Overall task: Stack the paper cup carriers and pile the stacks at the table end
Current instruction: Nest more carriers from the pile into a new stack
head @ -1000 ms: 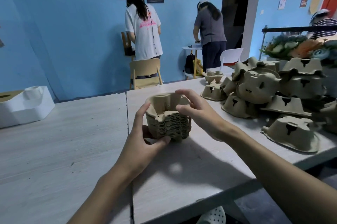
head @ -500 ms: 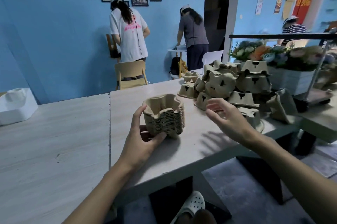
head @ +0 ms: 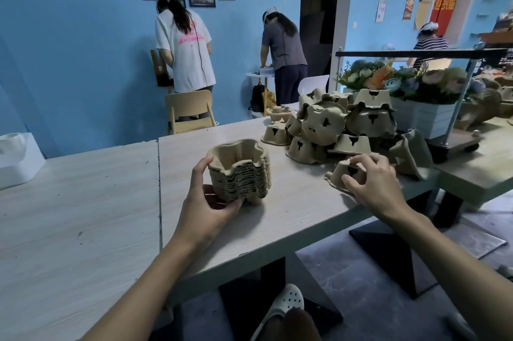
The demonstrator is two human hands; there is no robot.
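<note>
Presently, left hand [head: 206, 201] is gripping the stack of carriers [head: 240, 171] from its 9 o'clock side: index finger is hooking over the top rim, thumb is pressing in at the base, remaining fingers are curling round behind. Stack is sitting mouth-up on the table [head: 299, 196], near the front edge, at about 12 o'clock from the wearer. Reading across, a strip of tabletop is separating it from the next piece. A single carrier [head: 342, 171] is lying at the stack's 3 o'clock, apart from it, bottom-up with its dark slot showing. Right hand [head: 380, 188] is holding that carrier from its 5 o'clock side, thumb pinching the near wall, fingers curling over the top; it is looking seated on the table, not yet lifted. Its long side appears to be running roughly 9-to-3, though the hand is covering part. Heap of loose carriers [head: 333, 129] is lying beyond at 1 to 2 o'clock. Judgement: right hand is the nearer one, so the coming move is turning on a carry toward 9 o'clock plus a flip, carrier facing down, stack facing up.
</note>
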